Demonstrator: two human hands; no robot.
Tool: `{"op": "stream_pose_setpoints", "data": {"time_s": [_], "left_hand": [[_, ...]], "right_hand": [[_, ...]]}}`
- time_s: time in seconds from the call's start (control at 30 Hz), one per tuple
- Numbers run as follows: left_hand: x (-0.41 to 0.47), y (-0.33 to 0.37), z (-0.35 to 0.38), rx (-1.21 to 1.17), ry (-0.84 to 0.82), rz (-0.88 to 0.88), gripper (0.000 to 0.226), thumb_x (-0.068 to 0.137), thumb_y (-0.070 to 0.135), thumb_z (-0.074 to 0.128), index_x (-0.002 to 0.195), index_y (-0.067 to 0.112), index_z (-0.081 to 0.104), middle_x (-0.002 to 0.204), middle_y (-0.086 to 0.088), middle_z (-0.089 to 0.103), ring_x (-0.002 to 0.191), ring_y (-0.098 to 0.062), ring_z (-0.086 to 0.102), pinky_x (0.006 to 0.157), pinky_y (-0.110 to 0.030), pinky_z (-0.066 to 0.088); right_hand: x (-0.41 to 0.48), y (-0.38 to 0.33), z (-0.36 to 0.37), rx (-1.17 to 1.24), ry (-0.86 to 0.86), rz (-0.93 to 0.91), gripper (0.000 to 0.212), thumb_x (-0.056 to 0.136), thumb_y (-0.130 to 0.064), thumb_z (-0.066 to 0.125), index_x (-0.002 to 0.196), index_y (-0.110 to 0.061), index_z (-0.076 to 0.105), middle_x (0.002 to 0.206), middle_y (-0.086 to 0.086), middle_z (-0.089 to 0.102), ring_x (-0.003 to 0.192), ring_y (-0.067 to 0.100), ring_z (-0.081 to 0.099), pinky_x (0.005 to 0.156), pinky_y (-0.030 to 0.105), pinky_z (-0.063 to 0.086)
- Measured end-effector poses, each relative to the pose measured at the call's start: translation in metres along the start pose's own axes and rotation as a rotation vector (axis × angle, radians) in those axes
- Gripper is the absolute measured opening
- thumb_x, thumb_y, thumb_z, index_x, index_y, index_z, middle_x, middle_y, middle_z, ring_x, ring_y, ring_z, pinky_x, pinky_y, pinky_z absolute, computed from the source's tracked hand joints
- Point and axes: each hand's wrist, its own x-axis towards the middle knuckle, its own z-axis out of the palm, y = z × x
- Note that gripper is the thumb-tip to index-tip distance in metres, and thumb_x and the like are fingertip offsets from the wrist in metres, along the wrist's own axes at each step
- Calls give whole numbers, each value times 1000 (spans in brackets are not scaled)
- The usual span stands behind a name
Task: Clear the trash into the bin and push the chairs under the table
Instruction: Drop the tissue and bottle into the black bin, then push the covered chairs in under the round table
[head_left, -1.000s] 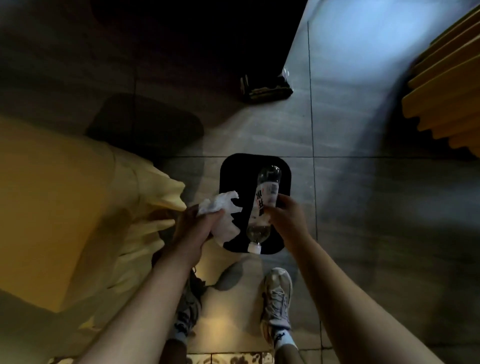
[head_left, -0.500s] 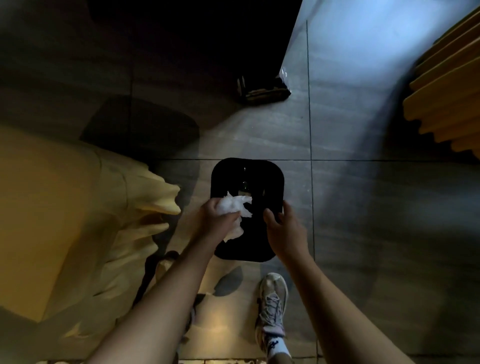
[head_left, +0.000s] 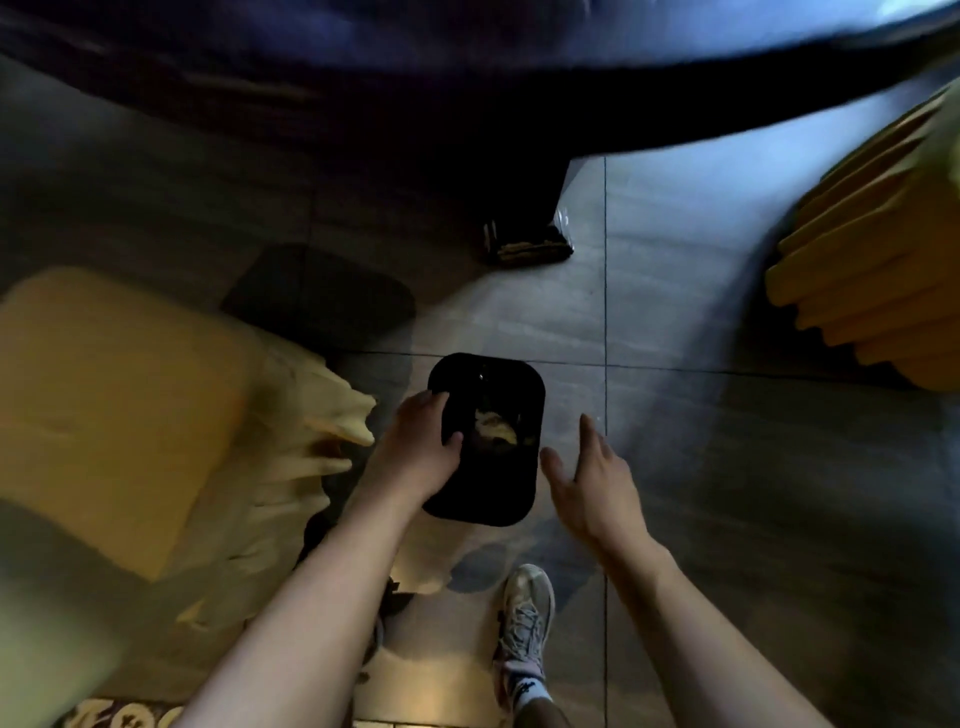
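Observation:
A small black bin (head_left: 519, 379) stands on the grey tiled floor right in front of me. Pale crumpled trash (head_left: 493, 431) lies inside it. My left hand (head_left: 423, 447) hovers over the bin's left rim, fingers apart, holding nothing. My right hand (head_left: 592, 478) is just right of the bin, open and empty, fingers spread. The bottle is not visible.
A yellow chair (head_left: 104, 395) with a frilled seat cover stands at my left. Another yellow chair (head_left: 872, 291) sits at the right edge. A dark table (head_left: 467, 78) spans the top, its leg base (head_left: 527, 244) on the floor. My shoe (head_left: 524, 618) is below the bin.
The bottle left my right hand first and went into the bin. My left hand then released the white tissue into the bin. Both hands are now empty.

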Motion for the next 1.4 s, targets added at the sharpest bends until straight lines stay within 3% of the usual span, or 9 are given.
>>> {"op": "stream_pose_setpoints", "data": {"time_s": [0.07,0.13,0.27,0.43,0.63,0.93,1.17,1.4], "left_hand": [[-27,14,-33,-25,112,31,46,98,32,57,142,19,51,137,-10,60,126,-30,54,104,-41,46],[-57,29,-64,-104,254,44,47,98,31,59,142,16,54,139,-12,60,130,-32,51,108,-41,42],[-116,54,-126,-88,422,49,65,99,41,58,154,13,40,162,-11,36,153,-32,23,122,-46,25],[-188,55,-202,81,481,16,78,99,61,41,161,22,17,170,-6,11,157,-28,3,125,-50,10],[-276,13,-273,104,584,-35,81,97,71,27,162,28,2,170,-3,-11,156,-24,-13,124,-53,-3],[-431,-149,-311,156,744,-125,81,95,75,16,161,30,0,169,-4,-12,153,-25,-18,121,-56,-9],[-567,-302,-307,150,769,-280,81,94,77,13,161,32,1,170,-2,-13,155,-26,-17,120,-59,-10],[-643,-406,-302,49,791,-407,83,92,79,11,161,35,-1,170,0,-15,155,-28,-17,120,-61,-11]], "right_hand": [[-17,-23,-30,-88,43,-43,72,106,-48,39,164,-12,13,165,24,29,148,41,34,118,45,31],[-40,-53,-59,-168,117,-101,70,107,-47,35,164,-12,13,166,26,25,150,39,29,122,44,24],[-96,-120,-111,-242,217,-241,73,105,-56,31,165,-22,6,170,23,8,156,38,11,126,49,13],[-167,-195,-160,-228,301,-387,82,101,-67,29,164,-26,-3,170,23,-8,158,38,-3,125,55,2],[-247,-258,-173,-208,355,-501,89,94,-79,17,163,-29,-13,168,22,-22,157,37,-16,124,57,-7],[-371,-344,-65,-266,342,-603,91,93,-80,17,162,-30,-13,168,21,-23,157,36,-16,123,56,-10],[-478,-400,74,-311,268,-663,89,93,-80,19,163,-32,-11,169,17,-24,158,34,-14,124,54,-10],[-546,-445,171,-407,200,-725,88,94,-80,16,162,-31,-12,168,16,-25,157,35,-18,123,55,-14]]}}
